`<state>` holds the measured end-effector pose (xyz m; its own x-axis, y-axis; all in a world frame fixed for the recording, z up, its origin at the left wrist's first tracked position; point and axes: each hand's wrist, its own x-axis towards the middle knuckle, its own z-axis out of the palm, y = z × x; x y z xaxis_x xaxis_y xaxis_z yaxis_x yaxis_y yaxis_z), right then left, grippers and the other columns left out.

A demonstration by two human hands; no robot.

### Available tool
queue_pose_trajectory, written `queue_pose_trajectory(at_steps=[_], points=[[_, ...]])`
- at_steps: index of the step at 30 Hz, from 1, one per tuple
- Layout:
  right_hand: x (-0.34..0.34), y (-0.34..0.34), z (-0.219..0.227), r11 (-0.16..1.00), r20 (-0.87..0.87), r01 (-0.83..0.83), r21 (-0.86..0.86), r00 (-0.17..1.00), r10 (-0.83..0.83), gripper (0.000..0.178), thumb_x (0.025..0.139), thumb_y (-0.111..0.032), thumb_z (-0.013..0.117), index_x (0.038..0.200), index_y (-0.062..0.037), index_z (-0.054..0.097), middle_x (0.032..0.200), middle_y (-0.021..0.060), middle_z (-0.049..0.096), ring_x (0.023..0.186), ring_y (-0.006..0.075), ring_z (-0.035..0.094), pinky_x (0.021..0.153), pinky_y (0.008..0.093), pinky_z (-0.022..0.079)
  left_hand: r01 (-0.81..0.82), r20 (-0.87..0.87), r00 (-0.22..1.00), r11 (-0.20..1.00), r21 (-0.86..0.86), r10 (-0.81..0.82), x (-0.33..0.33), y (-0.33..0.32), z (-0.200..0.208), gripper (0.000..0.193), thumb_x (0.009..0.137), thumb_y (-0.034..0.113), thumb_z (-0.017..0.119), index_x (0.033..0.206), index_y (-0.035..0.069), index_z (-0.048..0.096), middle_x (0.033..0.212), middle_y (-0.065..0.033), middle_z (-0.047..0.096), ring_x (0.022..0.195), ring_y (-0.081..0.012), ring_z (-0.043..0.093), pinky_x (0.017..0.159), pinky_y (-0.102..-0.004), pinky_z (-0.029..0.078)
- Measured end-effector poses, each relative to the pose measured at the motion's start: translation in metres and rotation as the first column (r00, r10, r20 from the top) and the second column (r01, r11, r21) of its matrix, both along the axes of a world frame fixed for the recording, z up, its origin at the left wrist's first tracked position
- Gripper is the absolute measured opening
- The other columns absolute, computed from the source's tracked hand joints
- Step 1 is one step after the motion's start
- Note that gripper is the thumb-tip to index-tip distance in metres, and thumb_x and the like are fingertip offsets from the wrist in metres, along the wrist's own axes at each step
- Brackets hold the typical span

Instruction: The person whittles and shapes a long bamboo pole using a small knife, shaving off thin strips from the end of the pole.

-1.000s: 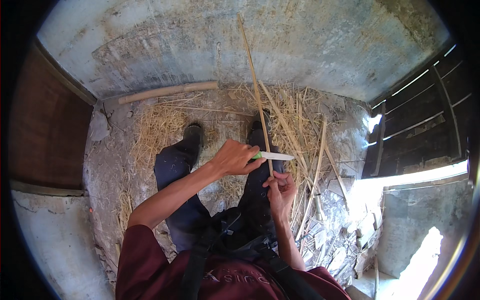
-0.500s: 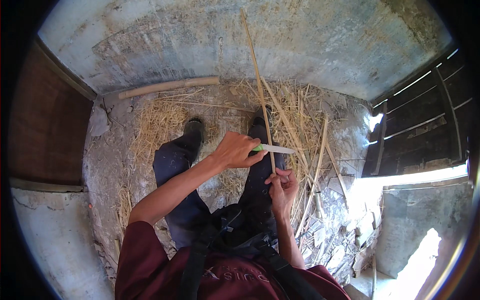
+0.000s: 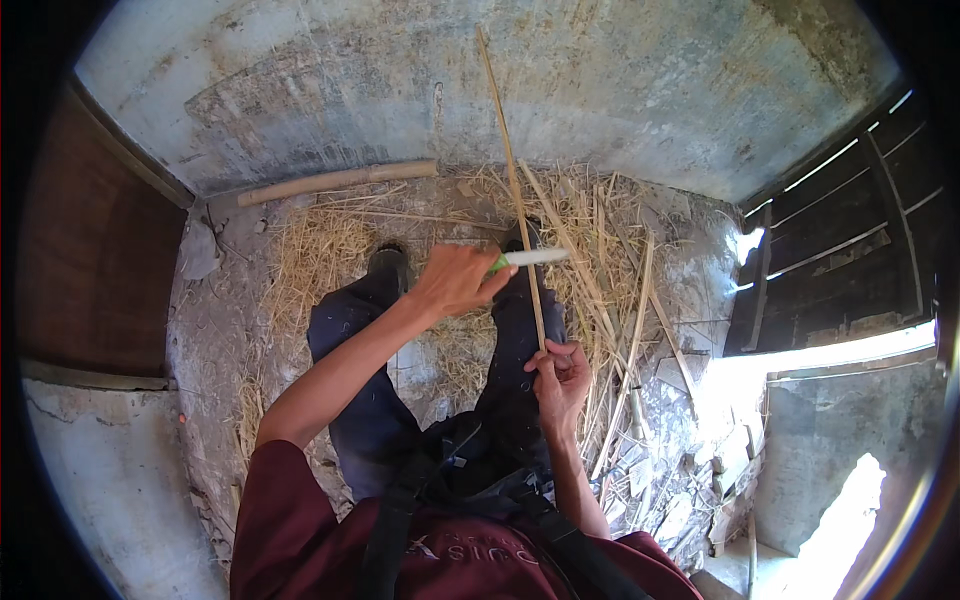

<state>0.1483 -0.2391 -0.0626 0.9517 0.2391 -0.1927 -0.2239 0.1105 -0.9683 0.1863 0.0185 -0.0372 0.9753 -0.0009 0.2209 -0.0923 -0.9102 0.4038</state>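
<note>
My left hand (image 3: 458,280) is closed round the green handle of a knife (image 3: 537,257). Its pale blade points right and lies across a long, thin bamboo strip (image 3: 508,150), slightly smeared by motion. Whether the edge bites into the strip I cannot tell. Thumb and fingers of my right hand (image 3: 562,378) pinch the strip's near end, over my right thigh. From there the strip slants away past my right shoe, its far end showing against the wall.
Straw shavings (image 3: 325,245) and several split bamboo pieces (image 3: 643,300) litter the floor around my feet. A thick bamboo pole (image 3: 340,182) lies along the base of the concrete wall (image 3: 600,90). Rubble (image 3: 735,460) lies at the right, below a dark slatted panel (image 3: 850,240).
My left hand has moved the knife away from me along the strip, further from my right hand. The right hand keeps its pinch almost in place, and the strip has shifted slightly left.
</note>
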Motion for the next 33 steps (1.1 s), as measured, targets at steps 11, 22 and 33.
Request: queue_pose_trajectory(at_steps=[11, 22, 33], points=[[-0.005, 0.004, 0.008, 0.999, 0.061, 0.024, -0.046, 0.998, -0.022, 0.051, 0.105, -0.005, 0.064, 0.151, -0.0086, 0.041, 0.079, 0.0060, 0.075, 0.055, 0.0043, 0.053, 0.053, 0.0202, 0.039, 0.274, -0.119, 0.951, 0.958, -0.089, -0.284, -0.037, -0.028, 0.002, 0.042, 0.104, 0.042, 0.064, 0.101, 0.000, 0.064, 0.072, -0.0208, 0.069, 0.069, -0.0446, 0.070, 0.061, -0.0549, 0.053], [-0.002, 0.001, 0.004, 0.973, 0.093, -0.057, -0.225, 0.992, 0.079, 0.065, 0.106, -0.005, 0.060, 0.164, -0.0088, 0.030, 0.079, 0.0056, 0.076, 0.056, 0.0041, 0.055, 0.054, 0.0218, 0.042, 0.173, -0.209, 0.959, 0.980, -0.102, -0.191, -0.049, -0.043, 0.008, 0.051, 0.111, 0.046, 0.057, 0.104, -0.004, 0.064, 0.065, -0.0229, 0.066, 0.064, -0.0470, 0.069, 0.058, -0.0563, 0.052], [-0.010, 0.007, 0.014, 0.970, 0.169, 0.027, -0.242, 0.986, 0.015, 0.077, 0.106, -0.001, 0.060, 0.174, -0.0118, 0.024, 0.079, 0.0033, 0.077, 0.064, 0.0032, 0.059, 0.059, 0.0212, 0.045, 0.118, -0.168, 0.978, 0.992, -0.054, -0.126, -0.054, -0.056, 0.006, 0.050, 0.111, 0.045, 0.057, 0.099, -0.003, 0.065, 0.062, -0.0222, 0.066, 0.059, -0.0442, 0.069, 0.055, -0.0542, 0.053]])
